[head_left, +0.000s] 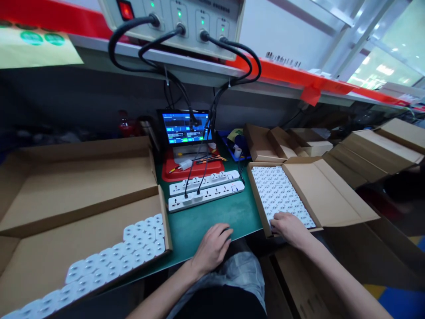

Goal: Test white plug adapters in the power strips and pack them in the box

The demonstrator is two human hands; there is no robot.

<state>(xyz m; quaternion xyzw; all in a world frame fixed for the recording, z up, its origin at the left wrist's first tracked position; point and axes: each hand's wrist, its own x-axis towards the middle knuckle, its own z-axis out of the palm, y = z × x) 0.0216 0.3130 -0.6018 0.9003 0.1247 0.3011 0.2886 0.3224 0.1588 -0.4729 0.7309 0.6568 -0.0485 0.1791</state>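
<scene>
My right hand (287,226) reaches into the near left corner of the right cardboard box (259,201), its fingertips bent down on the white pieces (280,190) packed in rows there. Whether it grips one is hidden. My left hand (214,246) hovers at the front edge of the green mat (212,217), fingers curled; what they hold, if anything, cannot be made out. Two white power strips (206,196) lie side by side on the mat, with plugs in their sockets. At the left, an open cardboard box (83,221) holds rows of white pieces (106,263) along its near side.
Behind the strips, a red tray (166,172) carries cables and a white adapter under a lit screen (186,128). Black cables hang from a device (175,26) on the shelf (186,66). A blue tray (229,144) and more cardboard boxes (265,141) stand at the back right.
</scene>
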